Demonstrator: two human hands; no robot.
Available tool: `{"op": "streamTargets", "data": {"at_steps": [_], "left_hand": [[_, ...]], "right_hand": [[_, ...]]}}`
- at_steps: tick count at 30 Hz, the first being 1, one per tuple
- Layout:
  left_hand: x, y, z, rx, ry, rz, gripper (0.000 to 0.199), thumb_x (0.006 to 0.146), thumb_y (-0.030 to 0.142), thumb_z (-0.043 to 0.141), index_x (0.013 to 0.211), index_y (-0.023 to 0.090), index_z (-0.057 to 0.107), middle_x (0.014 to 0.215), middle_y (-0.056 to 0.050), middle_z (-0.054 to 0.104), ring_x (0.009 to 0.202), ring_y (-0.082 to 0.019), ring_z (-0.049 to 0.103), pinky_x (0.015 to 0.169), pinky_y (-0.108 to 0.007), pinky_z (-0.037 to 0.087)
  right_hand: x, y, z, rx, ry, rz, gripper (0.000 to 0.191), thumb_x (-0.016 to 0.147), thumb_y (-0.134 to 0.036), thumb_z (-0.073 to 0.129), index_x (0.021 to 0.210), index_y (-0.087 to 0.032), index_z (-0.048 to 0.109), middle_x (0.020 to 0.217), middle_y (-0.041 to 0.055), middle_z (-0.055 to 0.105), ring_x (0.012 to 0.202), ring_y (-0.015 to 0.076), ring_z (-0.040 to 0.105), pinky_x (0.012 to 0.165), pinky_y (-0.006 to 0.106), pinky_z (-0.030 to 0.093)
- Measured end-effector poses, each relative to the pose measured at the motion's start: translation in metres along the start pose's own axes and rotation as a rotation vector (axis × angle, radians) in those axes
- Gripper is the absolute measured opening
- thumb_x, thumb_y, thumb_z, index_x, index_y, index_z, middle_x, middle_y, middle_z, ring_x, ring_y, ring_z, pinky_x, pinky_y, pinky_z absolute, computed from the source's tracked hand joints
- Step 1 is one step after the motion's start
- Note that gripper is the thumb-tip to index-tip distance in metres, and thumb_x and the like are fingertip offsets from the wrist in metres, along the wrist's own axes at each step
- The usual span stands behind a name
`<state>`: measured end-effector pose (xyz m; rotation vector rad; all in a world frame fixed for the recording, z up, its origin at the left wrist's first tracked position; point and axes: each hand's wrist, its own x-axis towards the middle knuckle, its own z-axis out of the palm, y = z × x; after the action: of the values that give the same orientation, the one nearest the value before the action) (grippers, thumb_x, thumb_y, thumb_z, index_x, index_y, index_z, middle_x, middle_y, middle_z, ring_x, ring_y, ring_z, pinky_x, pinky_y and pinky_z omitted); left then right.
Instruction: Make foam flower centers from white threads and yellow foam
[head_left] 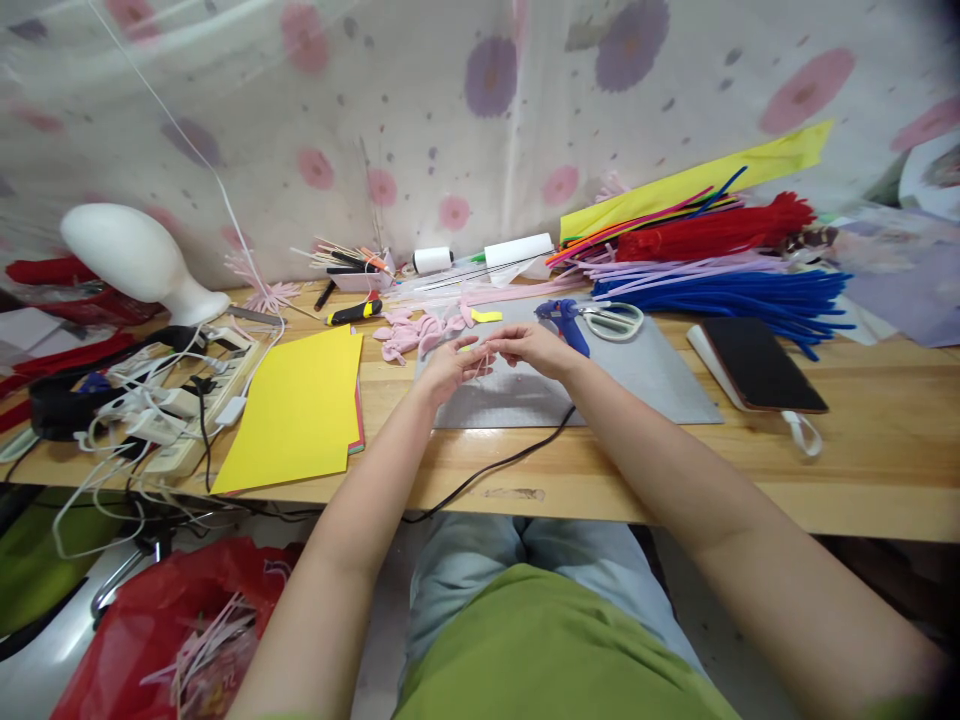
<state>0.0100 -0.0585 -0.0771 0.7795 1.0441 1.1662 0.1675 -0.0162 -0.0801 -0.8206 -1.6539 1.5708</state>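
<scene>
Over the grey mat [645, 385], my two hands meet at the fingertips. My left hand [448, 368] is palm up, its fingers closed about a thin pale-pink strand [484, 366] that looks like a pipe cleaner. The fingertips of my right hand [531, 347] pinch the same strand from the other side. Its exact shape is too small to make out. Just behind my left hand lies a heap of pink fuzzy pipe-cleaner pieces [409, 333], with a small yellow piece [486, 316] beside it. A blue glue gun [574, 328] and pale-handled scissors [615, 320] lie beyond my right hand.
Yellow sheets [300, 400] and a power strip [180, 440] with tangled cables lie left. Blue pipe cleaners [720, 298] and red ones [712, 232] are piled back right, near a phone [765, 363]. A black cord [495, 465] crosses the table's front. A foam head [139, 255] stands back left.
</scene>
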Motion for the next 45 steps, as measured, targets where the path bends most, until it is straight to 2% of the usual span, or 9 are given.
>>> {"op": "streamTargets", "data": {"at_steps": [7,11,16,23,28,32,38,42,45], "left_hand": [[-0.003,0.007,-0.002,-0.034,-0.165,-0.084,0.042,0.06,0.019,0.077,0.098,0.012,0.06,0.076,-0.005,0.065,0.07,-0.013,0.063,0.082,-0.036,0.046],[-0.002,0.009,-0.002,-0.059,-0.188,-0.081,0.024,0.066,0.025,0.073,0.084,0.014,0.063,0.078,-0.005,0.065,0.069,-0.01,0.06,0.071,-0.027,0.046],[-0.003,0.011,0.003,0.068,-0.136,-0.005,0.018,0.07,0.03,0.069,0.071,0.013,0.063,0.061,0.0,0.054,0.045,-0.001,0.035,0.045,-0.018,0.029],[-0.002,0.013,0.011,0.184,-0.069,0.116,0.019,0.067,0.031,0.07,0.07,0.013,0.065,0.05,0.005,0.036,0.043,-0.002,0.027,0.041,-0.019,0.019],[0.005,0.028,0.014,-0.024,0.01,0.101,0.015,0.071,0.024,0.066,0.064,0.013,0.059,0.048,0.006,0.036,0.04,-0.001,0.026,0.038,-0.018,0.019],[0.009,0.04,0.014,-0.238,0.047,0.091,0.01,0.075,0.018,0.06,0.068,0.013,0.057,0.048,0.008,0.037,0.036,0.0,0.023,0.035,-0.016,0.017],[0.015,0.048,0.003,-0.428,0.088,0.114,0.009,0.077,0.015,0.059,0.069,0.014,0.056,0.047,0.008,0.036,0.035,0.0,0.027,0.035,-0.014,0.02],[0.019,0.046,-0.016,-0.508,0.185,0.132,0.01,0.079,0.014,0.056,0.069,0.014,0.055,0.047,0.007,0.04,0.039,0.0,0.036,0.041,-0.012,0.03],[0.02,0.035,-0.023,-0.436,0.26,0.112,0.009,0.075,0.013,0.059,0.067,0.014,0.055,0.047,0.007,0.041,0.039,0.0,0.035,0.041,-0.011,0.029]], "right_hand": [[0.002,0.001,0.006,0.046,0.068,-0.049,0.029,0.06,-0.041,0.069,0.067,-0.015,0.058,0.055,-0.0043,0.05,0.047,0.0047,0.039,0.044,0.02,0.03],[0.004,-0.001,0.006,-0.018,0.137,-0.11,0.029,0.062,-0.043,0.067,0.067,-0.016,0.057,0.054,-0.0044,0.049,0.046,0.0049,0.038,0.042,0.02,0.03],[0.006,-0.005,0.005,-0.086,0.217,-0.131,0.028,0.063,-0.041,0.067,0.067,-0.016,0.056,0.05,-0.0055,0.044,0.044,0.0051,0.036,0.041,0.02,0.029],[0.011,-0.011,0.008,-0.105,0.246,-0.141,0.026,0.065,-0.039,0.065,0.067,-0.015,0.056,0.06,-0.0016,0.054,0.049,0.0058,0.039,0.042,0.02,0.031],[0.013,-0.007,0.014,0.023,0.227,-0.153,0.031,0.067,-0.042,0.064,0.085,-0.018,0.058,0.085,0.0014,0.061,0.073,0.0097,0.053,0.062,0.022,0.045],[0.009,0.009,0.025,-0.102,0.118,-0.139,0.038,0.059,-0.037,0.071,0.09,-0.018,0.06,0.091,0.0028,0.062,0.081,0.0128,0.055,0.077,0.029,0.045],[0.012,0.035,0.034,-0.231,0.241,-0.061,0.021,0.065,-0.037,0.063,0.066,-0.017,0.057,0.064,-0.0011,0.057,0.061,0.0112,0.049,0.063,0.027,0.042],[0.011,0.042,0.026,-0.166,0.314,0.002,0.016,0.066,-0.033,0.062,0.068,-0.018,0.055,0.066,-0.0011,0.057,0.059,0.0102,0.05,0.058,0.025,0.042],[0.011,0.043,0.021,-0.107,0.377,0.015,0.013,0.069,-0.029,0.06,0.069,-0.018,0.052,0.068,-0.0009,0.058,0.06,0.0098,0.052,0.06,0.025,0.043]]}}
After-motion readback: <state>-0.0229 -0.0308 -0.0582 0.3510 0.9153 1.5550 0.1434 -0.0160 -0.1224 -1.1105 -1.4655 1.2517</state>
